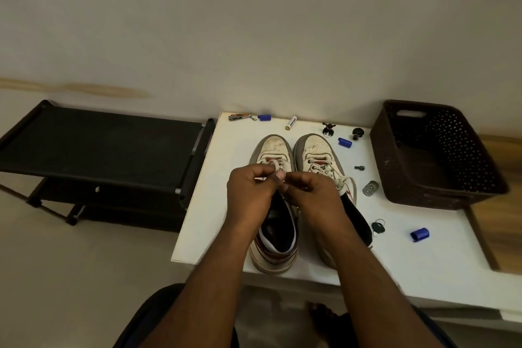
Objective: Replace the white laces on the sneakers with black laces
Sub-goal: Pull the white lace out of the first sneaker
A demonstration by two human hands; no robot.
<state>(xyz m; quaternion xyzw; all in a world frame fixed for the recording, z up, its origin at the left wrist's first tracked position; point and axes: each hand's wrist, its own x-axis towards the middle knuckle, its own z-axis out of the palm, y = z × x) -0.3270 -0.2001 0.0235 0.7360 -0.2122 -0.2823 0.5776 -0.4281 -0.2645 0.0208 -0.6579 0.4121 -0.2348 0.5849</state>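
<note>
Two worn white sneakers are set side by side on the white bench (214, 206), toes pointing toward the wall. Over the left sneaker (272, 150) both hands are brought together. The white lace (275, 164) of that sneaker is pinched between the curled fingers of the left hand (248, 192), just above the upper eyelets. The right hand (309, 192) is held touching the left, its fingers curled in; a piece of the same lace appears to be pinched by it, though the grip is partly hidden. The right sneaker (317, 152) is seen laced in white, with a loose end lying by its tongue.

Small things are scattered on the bench around the shoes: a nail clipper (238, 117) and a blue cap (264, 117) near the far edge, a battery (291, 123), two small figurines (328, 130), a second blue cap (345, 142), a grey fob (370, 188), a key (378, 226) and a third blue cap (420, 234). A dark perforated basket (440, 189) is placed at the right end of the bench. A black shoe rack (99, 144) is stood on the floor to the left.
</note>
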